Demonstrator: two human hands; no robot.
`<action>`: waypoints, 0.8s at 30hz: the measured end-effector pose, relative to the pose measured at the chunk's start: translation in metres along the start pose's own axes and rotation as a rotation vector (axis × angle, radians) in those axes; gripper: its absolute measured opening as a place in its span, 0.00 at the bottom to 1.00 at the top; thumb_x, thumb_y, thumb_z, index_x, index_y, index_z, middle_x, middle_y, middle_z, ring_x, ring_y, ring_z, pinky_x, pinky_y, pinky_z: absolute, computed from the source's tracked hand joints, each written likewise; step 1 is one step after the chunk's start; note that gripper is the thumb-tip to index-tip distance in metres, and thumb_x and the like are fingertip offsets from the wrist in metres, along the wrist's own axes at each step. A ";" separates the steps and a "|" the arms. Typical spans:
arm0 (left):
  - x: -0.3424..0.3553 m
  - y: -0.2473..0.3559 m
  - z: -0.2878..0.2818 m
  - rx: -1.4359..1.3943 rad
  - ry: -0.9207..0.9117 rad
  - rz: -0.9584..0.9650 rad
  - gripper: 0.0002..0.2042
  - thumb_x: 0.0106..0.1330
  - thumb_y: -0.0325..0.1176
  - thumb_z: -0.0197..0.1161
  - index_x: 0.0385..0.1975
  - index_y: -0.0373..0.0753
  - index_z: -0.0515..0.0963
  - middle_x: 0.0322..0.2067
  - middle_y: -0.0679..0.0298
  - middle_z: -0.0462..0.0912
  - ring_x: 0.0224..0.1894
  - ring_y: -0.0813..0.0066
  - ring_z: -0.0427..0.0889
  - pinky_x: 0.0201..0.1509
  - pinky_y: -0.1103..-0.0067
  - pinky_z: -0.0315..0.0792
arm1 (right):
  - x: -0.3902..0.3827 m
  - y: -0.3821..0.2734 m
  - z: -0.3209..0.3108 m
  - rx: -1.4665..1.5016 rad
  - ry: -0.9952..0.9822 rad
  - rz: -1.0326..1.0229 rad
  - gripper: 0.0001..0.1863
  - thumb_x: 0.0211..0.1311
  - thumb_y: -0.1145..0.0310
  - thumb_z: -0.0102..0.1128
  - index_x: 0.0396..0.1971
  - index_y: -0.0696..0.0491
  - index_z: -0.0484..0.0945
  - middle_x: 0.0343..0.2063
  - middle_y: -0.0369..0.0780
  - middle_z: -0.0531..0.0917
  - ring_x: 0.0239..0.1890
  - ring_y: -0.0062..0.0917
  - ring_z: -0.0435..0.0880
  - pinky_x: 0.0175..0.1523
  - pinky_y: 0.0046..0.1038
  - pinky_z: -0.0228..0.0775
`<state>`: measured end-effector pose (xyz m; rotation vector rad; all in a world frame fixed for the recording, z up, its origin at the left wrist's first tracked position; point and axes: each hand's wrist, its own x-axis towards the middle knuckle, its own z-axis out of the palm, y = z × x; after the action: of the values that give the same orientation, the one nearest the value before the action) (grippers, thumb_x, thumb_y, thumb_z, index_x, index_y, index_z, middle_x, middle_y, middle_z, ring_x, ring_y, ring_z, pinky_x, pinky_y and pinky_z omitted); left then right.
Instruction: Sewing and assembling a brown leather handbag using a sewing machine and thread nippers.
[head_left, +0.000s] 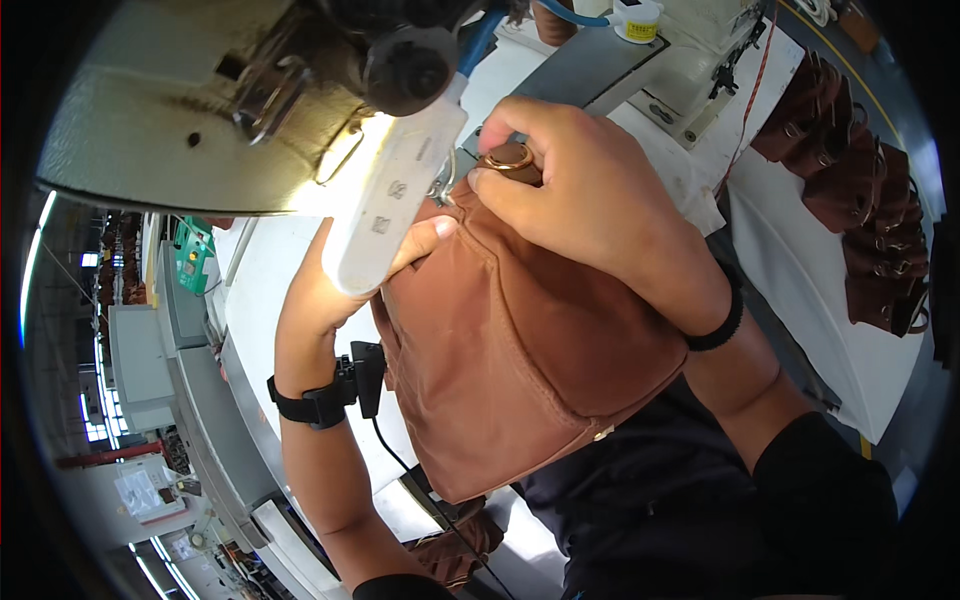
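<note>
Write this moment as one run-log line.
left hand: thumb on bag, partly behind white bar | right hand: grip closed at gold ring | light: on

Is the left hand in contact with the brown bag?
Touching. The head view shows the left hand with its thumb laid on the brown bag, near the top.

Bare arms raised, a worker brings both hands close together at upper centre. The left forearm (325, 465) rises almost straight up, its hand (310, 290) turned inward at the wrist, thumb (428, 238) extended (the rest of those fingers are hidden from view). The right forearm (735, 375) slants in from lower right; the right hand (590, 180) shows its back, fingers (520, 112) curled opposite the bent thumb.
</note>
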<state>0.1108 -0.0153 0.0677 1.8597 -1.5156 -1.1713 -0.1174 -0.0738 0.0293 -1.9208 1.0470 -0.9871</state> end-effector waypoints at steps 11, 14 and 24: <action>-0.003 0.008 0.002 -0.087 0.057 0.061 0.11 0.66 0.30 0.78 0.40 0.39 0.80 0.35 0.74 0.80 0.37 0.84 0.76 0.43 0.84 0.71 | -0.004 0.001 -0.001 -0.006 0.009 0.024 0.13 0.63 0.60 0.70 0.38 0.54 0.81 0.30 0.44 0.89 0.34 0.40 0.89 0.41 0.37 0.78; -0.010 -0.027 -0.013 -0.286 0.166 0.100 0.16 0.68 0.26 0.74 0.53 0.34 0.78 0.44 0.63 0.86 0.48 0.74 0.84 0.58 0.76 0.76 | -0.013 0.004 0.009 0.052 0.015 0.019 0.13 0.64 0.62 0.71 0.42 0.53 0.80 0.32 0.44 0.90 0.36 0.41 0.90 0.40 0.36 0.79; -0.041 0.039 -0.064 0.583 0.059 -0.180 0.27 0.71 0.27 0.70 0.68 0.30 0.71 0.56 0.57 0.85 0.57 0.69 0.83 0.64 0.71 0.76 | -0.060 0.035 0.048 0.311 0.246 -0.144 0.18 0.64 0.60 0.74 0.40 0.58 0.79 0.37 0.46 0.85 0.44 0.43 0.84 0.49 0.39 0.75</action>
<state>0.1414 0.0025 0.1451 2.4221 -1.8204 -0.7804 -0.1098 -0.0244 -0.0382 -1.6640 0.8364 -1.4079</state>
